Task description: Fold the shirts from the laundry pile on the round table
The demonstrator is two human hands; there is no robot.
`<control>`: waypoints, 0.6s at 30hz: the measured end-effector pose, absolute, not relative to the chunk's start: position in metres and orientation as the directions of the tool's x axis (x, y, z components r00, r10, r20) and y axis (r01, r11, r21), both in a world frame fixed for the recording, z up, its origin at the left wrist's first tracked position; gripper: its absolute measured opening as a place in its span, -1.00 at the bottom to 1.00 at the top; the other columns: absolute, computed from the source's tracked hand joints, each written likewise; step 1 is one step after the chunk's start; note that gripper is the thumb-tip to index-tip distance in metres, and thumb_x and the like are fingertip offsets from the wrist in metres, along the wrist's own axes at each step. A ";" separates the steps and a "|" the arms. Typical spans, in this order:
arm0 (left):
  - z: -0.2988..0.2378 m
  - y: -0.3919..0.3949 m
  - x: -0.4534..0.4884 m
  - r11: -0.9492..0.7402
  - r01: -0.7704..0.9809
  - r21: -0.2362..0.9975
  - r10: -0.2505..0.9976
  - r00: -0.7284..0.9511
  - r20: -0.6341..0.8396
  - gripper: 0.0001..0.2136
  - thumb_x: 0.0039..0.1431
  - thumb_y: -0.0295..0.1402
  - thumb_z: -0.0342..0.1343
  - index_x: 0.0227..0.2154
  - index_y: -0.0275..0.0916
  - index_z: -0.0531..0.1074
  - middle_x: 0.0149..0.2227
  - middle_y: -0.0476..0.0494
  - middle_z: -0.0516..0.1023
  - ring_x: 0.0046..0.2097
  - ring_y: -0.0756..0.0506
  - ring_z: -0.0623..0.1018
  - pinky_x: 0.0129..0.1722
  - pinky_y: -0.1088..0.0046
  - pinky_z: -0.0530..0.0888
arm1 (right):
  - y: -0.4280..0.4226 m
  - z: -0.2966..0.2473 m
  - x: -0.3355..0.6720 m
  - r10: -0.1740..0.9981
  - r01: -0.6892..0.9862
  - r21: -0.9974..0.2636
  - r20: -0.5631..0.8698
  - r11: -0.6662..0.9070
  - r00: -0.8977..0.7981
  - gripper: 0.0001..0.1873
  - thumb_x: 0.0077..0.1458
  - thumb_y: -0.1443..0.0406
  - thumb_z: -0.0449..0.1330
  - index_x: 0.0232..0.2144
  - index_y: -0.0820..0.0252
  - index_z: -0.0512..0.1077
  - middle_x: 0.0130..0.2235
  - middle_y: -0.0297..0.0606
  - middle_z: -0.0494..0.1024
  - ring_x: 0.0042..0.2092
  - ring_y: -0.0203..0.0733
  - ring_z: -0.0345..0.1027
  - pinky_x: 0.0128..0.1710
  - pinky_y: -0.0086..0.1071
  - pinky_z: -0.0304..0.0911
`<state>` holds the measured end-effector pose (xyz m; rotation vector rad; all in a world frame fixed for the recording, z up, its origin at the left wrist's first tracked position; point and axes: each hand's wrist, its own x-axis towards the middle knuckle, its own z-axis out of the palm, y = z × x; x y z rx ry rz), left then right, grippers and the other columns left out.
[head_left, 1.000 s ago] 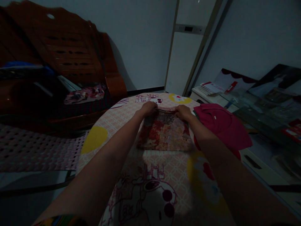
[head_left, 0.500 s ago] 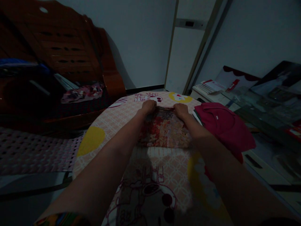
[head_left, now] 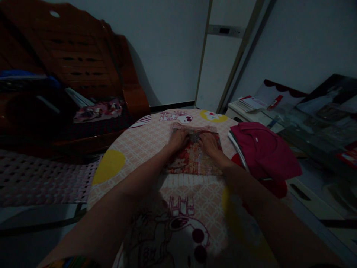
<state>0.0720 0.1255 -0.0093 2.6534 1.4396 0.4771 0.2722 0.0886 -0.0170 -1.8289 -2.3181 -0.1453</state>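
Note:
A folded patterned cloth (head_left: 192, 158) in reds, browns and greys lies on the table with a printed cover (head_left: 147, 149). My left hand (head_left: 179, 139) rests on the cloth's upper left part, fingers stretched toward its middle. On the upper right part lies my right hand (head_left: 208, 143), its fingers laid flat and slightly spread. Neither hand grips the fabric. Beyond my fingertips the far edge of the cloth shows as a paler strip. Both forearms reach in from the bottom corners and hide part of the table.
Folded crimson clothing (head_left: 262, 149) is stacked on the table's right side. Further right stands a glass-topped cabinet (head_left: 301, 123) with papers (head_left: 249, 103) on it. A carved wooden bench (head_left: 78, 56) and a woven seat (head_left: 47, 178) are at left. A tall white unit (head_left: 219, 70) stands behind.
Both hands have let go of the cloth's far edge and moved slightly nearer to me, now flat on top of it. The far edge now lies down.

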 end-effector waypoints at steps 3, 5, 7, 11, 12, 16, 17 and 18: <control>-0.019 0.120 0.067 -0.522 0.829 0.201 0.849 0.482 0.217 -0.58 0.32 -0.25 0.02 0.17 -0.28 0.42 0.25 -0.36 0.39 0.28 -0.31 0.34 0.27 0.07 0.26 | 0.089 -0.030 0.281 0.975 0.987 -0.101 0.196 0.127 -0.105 -0.52 0.35 0.18 0.00 0.21 0.26 0.36 0.27 0.03 0.35 0.26 0.08 0.16 0.25 -0.09 0.04; -0.023 0.120 0.065 -0.458 0.870 0.182 0.884 0.424 0.196 -0.52 0.36 -0.17 -0.03 0.27 -0.21 0.33 0.35 -0.37 0.24 0.35 -0.38 0.22 0.29 -0.09 0.18 | 0.093 -0.035 0.291 0.977 0.991 -0.122 0.213 0.053 -0.026 -0.49 0.36 0.13 -0.02 0.23 0.22 0.34 0.34 0.01 0.25 0.33 0.12 0.07 0.28 -0.04 0.01; -0.026 0.120 0.064 -0.424 0.890 0.168 0.902 0.399 0.163 -0.49 0.38 -0.15 -0.09 0.32 -0.16 0.26 0.40 -0.35 0.16 0.39 -0.39 0.15 0.30 -0.16 0.12 | 0.096 -0.036 0.299 0.977 0.989 -0.146 0.214 0.018 0.014 -0.48 0.36 0.11 -0.05 0.24 0.20 0.32 0.37 -0.01 0.20 0.35 0.13 0.03 0.28 -0.03 0.01; -0.029 0.124 0.063 -0.448 0.876 0.178 0.892 0.428 0.143 -0.48 0.39 -0.16 -0.13 0.34 -0.17 0.20 0.41 -0.33 0.14 0.42 -0.34 0.11 0.34 -0.11 0.07 | 0.100 -0.033 0.307 0.989 0.984 -0.177 0.151 0.027 0.000 -0.46 0.36 0.12 -0.05 0.29 0.18 0.27 0.37 -0.01 0.20 0.37 0.11 0.03 0.29 -0.02 0.03; -0.029 0.125 0.061 -0.453 0.871 0.191 0.890 0.431 0.146 -0.48 0.39 -0.16 -0.12 0.34 -0.19 0.21 0.41 -0.33 0.15 0.42 -0.33 0.11 0.35 -0.11 0.06 | 0.099 -0.032 0.307 0.989 0.983 -0.182 0.148 0.031 -0.003 -0.46 0.36 0.13 -0.03 0.29 0.19 0.28 0.37 0.00 0.20 0.37 0.11 0.03 0.29 -0.02 0.04; -0.026 0.124 0.049 -0.504 0.817 0.281 0.863 0.464 0.202 -0.46 0.31 -0.20 -0.01 0.30 -0.26 0.25 0.37 -0.36 0.22 0.36 -0.31 0.23 0.34 -0.01 0.17 | 0.082 -0.033 0.307 0.969 0.971 -0.228 0.247 0.067 -0.009 -0.53 0.33 0.21 -0.01 0.18 0.23 0.40 0.30 0.01 0.33 0.33 0.06 0.13 0.29 -0.04 0.06; -0.025 0.123 0.044 -0.528 0.791 0.309 0.848 0.474 0.236 -0.46 0.28 -0.22 0.02 0.29 -0.28 0.27 0.35 -0.36 0.25 0.34 -0.29 0.27 0.33 0.04 0.21 | 0.075 -0.034 0.308 0.959 0.964 -0.246 0.281 0.102 -0.030 -0.56 0.31 0.24 0.00 0.15 0.24 0.43 0.26 0.00 0.39 0.30 0.03 0.19 0.29 -0.07 0.07; -0.023 0.120 0.038 -0.542 0.770 0.336 0.839 0.471 0.271 -0.46 0.25 -0.25 0.05 0.27 -0.29 0.29 0.32 -0.36 0.29 0.32 -0.27 0.31 0.32 0.08 0.25 | 0.067 -0.034 0.309 0.949 0.953 -0.266 0.311 0.142 -0.055 -0.57 0.29 0.28 0.01 0.12 0.24 0.45 0.22 -0.01 0.44 0.26 0.00 0.24 0.28 -0.11 0.10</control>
